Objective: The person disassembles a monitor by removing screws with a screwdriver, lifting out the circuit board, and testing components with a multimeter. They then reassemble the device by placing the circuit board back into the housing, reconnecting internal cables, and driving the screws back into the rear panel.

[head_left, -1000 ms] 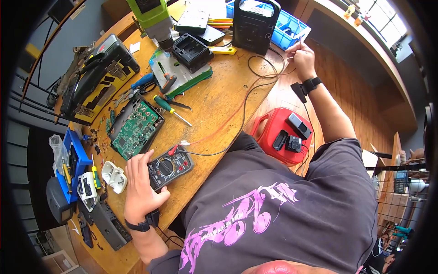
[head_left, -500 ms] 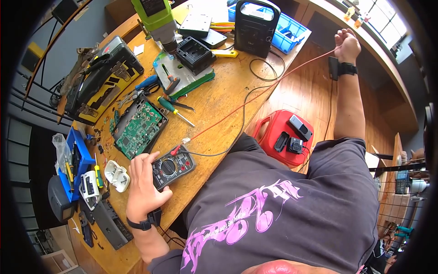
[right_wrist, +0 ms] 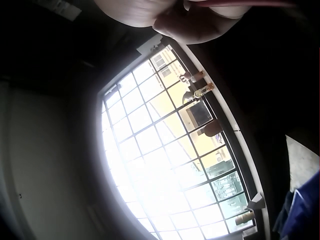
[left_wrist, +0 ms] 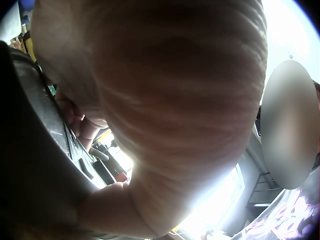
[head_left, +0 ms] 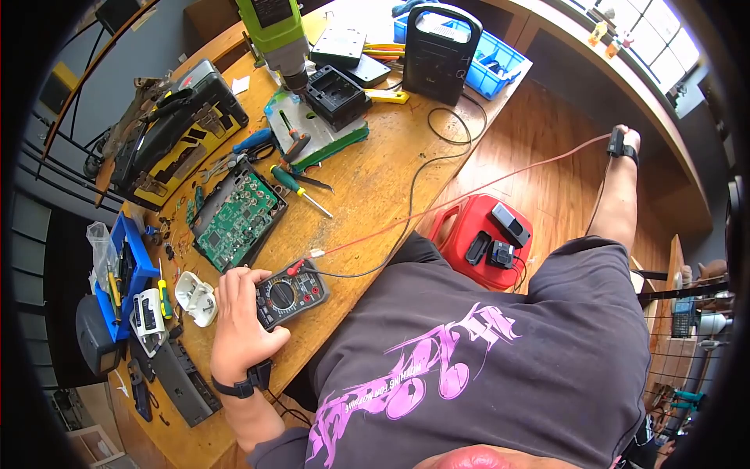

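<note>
Two hands: left [head_left: 242,332] spread at multimeter [head_left: 287,297] near table [head_left: 375,184] edge; right [head_left: 628,141] pinching red lead [head_left: 391,224], well beyond edge

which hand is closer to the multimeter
Left: the left hand is against the multimeter; the right hand is out past the table's edge, pinching the red lead.

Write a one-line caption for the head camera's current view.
Left hand on the multimeter, right hand holding the red lead out beyond the cluttered bench.
</note>
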A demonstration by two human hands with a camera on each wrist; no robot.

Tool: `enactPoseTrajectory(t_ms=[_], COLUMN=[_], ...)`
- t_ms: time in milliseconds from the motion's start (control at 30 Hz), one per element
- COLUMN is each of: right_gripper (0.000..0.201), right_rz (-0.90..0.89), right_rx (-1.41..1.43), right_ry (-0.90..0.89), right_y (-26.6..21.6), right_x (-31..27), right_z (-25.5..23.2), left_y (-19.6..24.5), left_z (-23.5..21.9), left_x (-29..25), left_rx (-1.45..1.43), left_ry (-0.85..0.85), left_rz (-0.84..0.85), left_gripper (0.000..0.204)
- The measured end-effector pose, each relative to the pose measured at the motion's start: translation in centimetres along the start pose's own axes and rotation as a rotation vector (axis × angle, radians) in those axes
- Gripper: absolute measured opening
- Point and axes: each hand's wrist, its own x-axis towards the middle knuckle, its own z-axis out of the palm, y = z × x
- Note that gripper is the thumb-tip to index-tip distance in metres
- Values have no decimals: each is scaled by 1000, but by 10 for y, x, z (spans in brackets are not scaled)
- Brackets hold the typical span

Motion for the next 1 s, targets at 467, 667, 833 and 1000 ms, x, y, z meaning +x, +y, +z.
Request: enactPoseTrajectory(t_ms=[467, 667, 833, 1000], right_gripper=[21, 21, 25, 27], right_rz=[-651, -816, -1030, -914], right_rx=[-624, -1363, -1397, -1544], right_ry=[-814, -1337, -1292, -1114], right_y=[104, 203, 245, 260], right_x=[-357, -416, -427, -420], right_z=[59, 22, 21, 25], left_y=[2, 2, 1, 1], left_z=[-1, -1, -2, -2], left_x=[1, 1, 3, 4], left_rx=[-14, -5, -18, -9], left_ry=[-8, -7, -12, -29], left_rz=[-11, -24, -20, -41], left_gripper=[78, 80, 82, 83])
